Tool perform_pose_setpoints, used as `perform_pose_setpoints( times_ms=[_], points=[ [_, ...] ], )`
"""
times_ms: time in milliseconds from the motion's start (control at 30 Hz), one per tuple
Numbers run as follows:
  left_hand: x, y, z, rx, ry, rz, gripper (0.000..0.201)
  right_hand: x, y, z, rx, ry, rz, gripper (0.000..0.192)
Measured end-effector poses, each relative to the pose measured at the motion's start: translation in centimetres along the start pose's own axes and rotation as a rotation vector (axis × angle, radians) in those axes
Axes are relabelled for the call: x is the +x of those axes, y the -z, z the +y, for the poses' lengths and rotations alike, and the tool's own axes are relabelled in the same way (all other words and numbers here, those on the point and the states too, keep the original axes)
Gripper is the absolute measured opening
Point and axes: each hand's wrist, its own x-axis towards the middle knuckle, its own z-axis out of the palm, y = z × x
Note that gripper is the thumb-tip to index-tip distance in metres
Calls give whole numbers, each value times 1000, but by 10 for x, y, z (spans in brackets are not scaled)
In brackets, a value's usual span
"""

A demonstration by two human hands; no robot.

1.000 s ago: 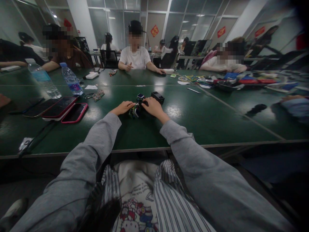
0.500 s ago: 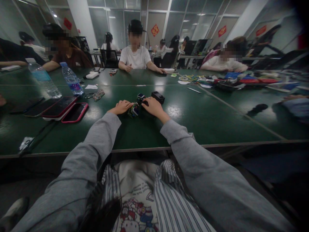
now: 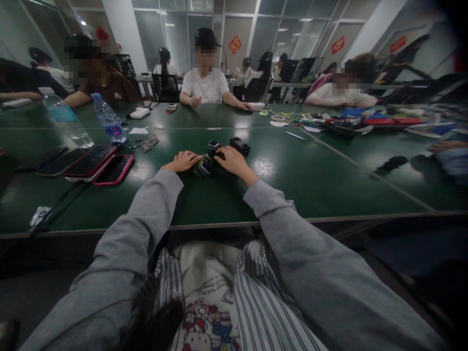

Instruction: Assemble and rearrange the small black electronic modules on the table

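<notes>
1. Nearest the camera, two grey sleeves [image 3: 120, 253] reach forward over the near edge of a dark green table [image 3: 226, 204], above a striped garment with a cartoon print.
2. The left hand [image 3: 182, 161] rests palm down on the table, fingers curled, its fingertips touching the left side of a small multicoloured gadget [image 3: 204, 165].
3. The right hand [image 3: 232, 162] lies just right of the gadget, fingers bent over its upper right part and pressing on it.
4. The gadget sits on the table between the two hands, held from both sides; it is too small and dim to tell how tight either grasp is.
5. A small black box [image 3: 239, 146] stands on the table just beyond the right hand, near but apart from the gadget.
6. To the left, well apart from the hands, lie a red-cased phone [image 3: 113, 170] and a second phone [image 3: 89, 161] side by side.
7. Beyond them lies a pair of glasses [image 3: 146, 144], and two clear water bottles [image 3: 107, 119] stand upright.
8. At the far side, a person in a white shirt [image 3: 204, 87] sits facing the camera, hands on the table.
9. Farther right, bright clutter [image 3: 329, 124] is spread over the table, where another person leans.
</notes>
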Motion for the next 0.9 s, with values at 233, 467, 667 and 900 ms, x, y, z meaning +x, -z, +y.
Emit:
perform_pose_setpoints(
  times_ms=[233, 467, 667, 900],
  points=[
    [-1, 2, 2, 9, 0, -4, 64, 0, 1, 0, -3, 22, 0, 32],
    [-1, 3, 3, 10, -1, -1, 64, 0, 1, -1, -10, 26, -16, 33],
    [0, 3, 3, 2, 3, -21, 70, -2, 2, -3, -10, 36, -18, 33],
    [-1, 3, 6, 9, 2, -9, 70, -4, 5, -5, -8, 28, -26, 33]
  ],
)
